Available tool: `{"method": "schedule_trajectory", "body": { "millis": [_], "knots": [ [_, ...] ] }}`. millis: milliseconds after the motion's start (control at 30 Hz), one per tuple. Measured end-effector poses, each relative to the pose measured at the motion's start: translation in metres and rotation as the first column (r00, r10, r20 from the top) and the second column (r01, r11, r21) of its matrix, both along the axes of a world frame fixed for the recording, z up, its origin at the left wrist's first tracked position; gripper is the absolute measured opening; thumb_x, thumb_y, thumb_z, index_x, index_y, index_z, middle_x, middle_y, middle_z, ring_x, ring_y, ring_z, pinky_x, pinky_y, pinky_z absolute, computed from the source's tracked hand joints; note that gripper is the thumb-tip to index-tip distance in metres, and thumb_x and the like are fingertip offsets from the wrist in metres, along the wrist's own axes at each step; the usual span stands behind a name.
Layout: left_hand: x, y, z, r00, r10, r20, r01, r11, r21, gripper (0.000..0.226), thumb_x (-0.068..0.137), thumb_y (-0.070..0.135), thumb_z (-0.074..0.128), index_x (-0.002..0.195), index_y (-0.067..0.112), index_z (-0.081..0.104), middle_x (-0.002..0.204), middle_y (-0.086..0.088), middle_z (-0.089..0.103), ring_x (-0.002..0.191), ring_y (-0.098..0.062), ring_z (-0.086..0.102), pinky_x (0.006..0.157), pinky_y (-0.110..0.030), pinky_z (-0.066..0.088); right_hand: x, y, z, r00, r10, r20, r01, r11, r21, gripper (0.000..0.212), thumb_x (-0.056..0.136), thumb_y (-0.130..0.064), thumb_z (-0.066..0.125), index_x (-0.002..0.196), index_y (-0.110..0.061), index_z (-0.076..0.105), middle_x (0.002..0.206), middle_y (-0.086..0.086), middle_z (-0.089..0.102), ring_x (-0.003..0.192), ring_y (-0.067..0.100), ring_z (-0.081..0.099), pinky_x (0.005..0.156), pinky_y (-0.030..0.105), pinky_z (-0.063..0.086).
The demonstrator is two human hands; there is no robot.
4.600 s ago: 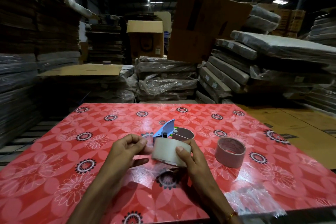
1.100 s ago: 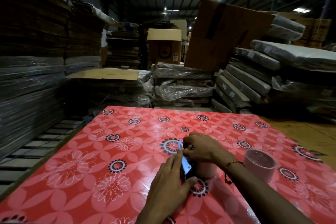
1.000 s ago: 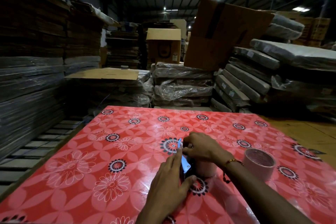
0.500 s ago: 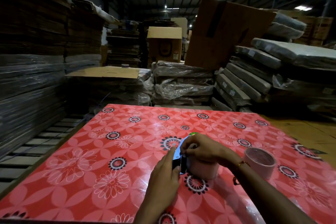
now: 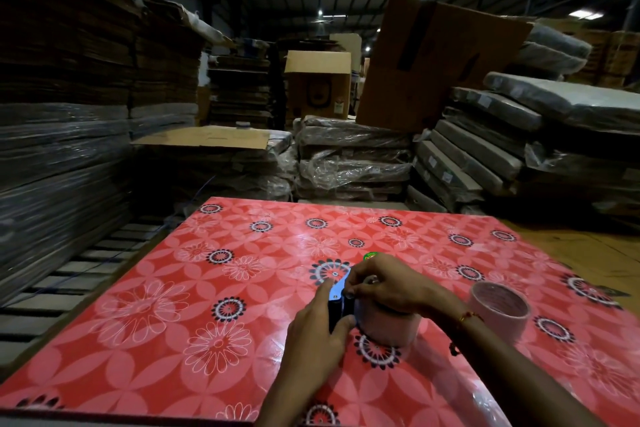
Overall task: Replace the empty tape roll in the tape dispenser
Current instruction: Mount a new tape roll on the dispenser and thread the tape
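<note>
Tape dispenser (image 5: 335,302) upright on red floral counter (image 5: 173,305), gripped at handle by left hand (image 5: 317,340); full roll (image 5: 389,324) seated against it. Right hand (image 5: 384,288) curled over roll top, apparently pinching the tape end. Empty core (image 5: 498,308) just right of roll. Step judged: threading; next, tape end drawn toward blade.

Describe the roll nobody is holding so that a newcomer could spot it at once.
Start at the red flowered table and go to its right side. Beyond the right hand an empty tape roll stands alone on end, open hollow upward; the new tape roll is under that hand.
</note>
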State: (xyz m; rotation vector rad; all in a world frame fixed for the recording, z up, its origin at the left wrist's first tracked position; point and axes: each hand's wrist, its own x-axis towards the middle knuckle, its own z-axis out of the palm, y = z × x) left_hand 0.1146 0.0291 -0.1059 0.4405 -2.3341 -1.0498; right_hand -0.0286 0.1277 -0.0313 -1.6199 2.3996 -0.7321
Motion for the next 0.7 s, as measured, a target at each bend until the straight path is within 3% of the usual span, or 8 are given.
{"method": "schedule_trajectory", "body": {
  "millis": [100, 167, 433, 567, 700],
  "knots": [
    [-0.001, 0.000, 0.000, 1.000, 0.009, 0.008, -0.009, 1.000, -0.017, 0.061, 0.089, 0.038, 0.064, 0.143, 0.036, 0.036, 0.120, 0.001, 0.068, 0.111, -0.024, 0.063, 0.084, -0.034, 0.050, 0.000, 0.002, -0.003, 1.000, 0.004, -0.028, -0.005, 1.000, -0.011, 0.007, 0.092, -0.009, 0.071, 0.091, -0.008, 0.078, 0.080, -0.012, 0.070, 0.072, -0.009, 0.061, 0.076, 0.017, 0.050],
    [-0.001, -0.001, -0.001, 1.000, 0.019, -0.003, -0.019, 1.000, -0.018, 0.053, 0.090, 0.034, 0.062, 0.138, 0.038, 0.040, 0.114, 0.001, 0.070, 0.108, -0.025, 0.064, 0.080, -0.034, 0.049, 0.001, 0.004, -0.003, 0.999, 0.004, -0.042, -0.005, 1.000, -0.030, 0.005, 0.091, -0.009, 0.072, 0.089, -0.010, 0.077, 0.084, -0.005, 0.073, 0.078, -0.001, 0.064, 0.081, 0.026, 0.052],
    [-0.002, -0.005, 0.001, 1.000, -0.019, 0.003, 0.019, 1.000, -0.010, 0.040, 0.092, 0.028, 0.060, 0.129, 0.033, 0.045, 0.102, -0.002, 0.072, 0.098, -0.027, 0.066, 0.074, -0.034, 0.047, 0.003, 0.010, -0.003, 0.997, 0.025, -0.079, -0.035, 0.992, -0.118, 0.003, 0.093, -0.006, 0.070, 0.092, -0.008, 0.073, 0.096, 0.007, 0.073, 0.093, 0.019, 0.069, 0.088, 0.038, 0.054],
    [-0.002, -0.010, 0.005, 0.998, -0.061, 0.029, 0.061, 0.998, -0.007, 0.041, 0.094, 0.026, 0.058, 0.132, 0.033, 0.046, 0.109, -0.004, 0.073, 0.103, -0.028, 0.065, 0.082, -0.036, 0.051, 0.003, 0.008, 0.000, 0.984, 0.075, -0.162, -0.087, 0.994, -0.069, 0.004, 0.095, -0.007, 0.068, 0.096, -0.007, 0.072, 0.103, 0.008, 0.065, 0.095, 0.020, 0.065, 0.090, 0.042, 0.052],
    [0.000, -0.017, 0.007, 0.994, -0.109, 0.032, 0.107, 0.993, 0.057, 0.033, 0.092, 0.024, 0.058, 0.122, 0.036, 0.052, 0.107, -0.002, 0.072, 0.101, -0.024, 0.066, 0.089, -0.042, 0.053, 0.005, 0.007, 0.000, 0.951, 0.104, -0.290, -0.138, 0.985, -0.102, 0.007, 0.095, -0.011, 0.068, 0.097, -0.009, 0.074, 0.107, 0.006, 0.062, 0.100, 0.022, 0.060, 0.090, 0.042, 0.048]
  ]
}}
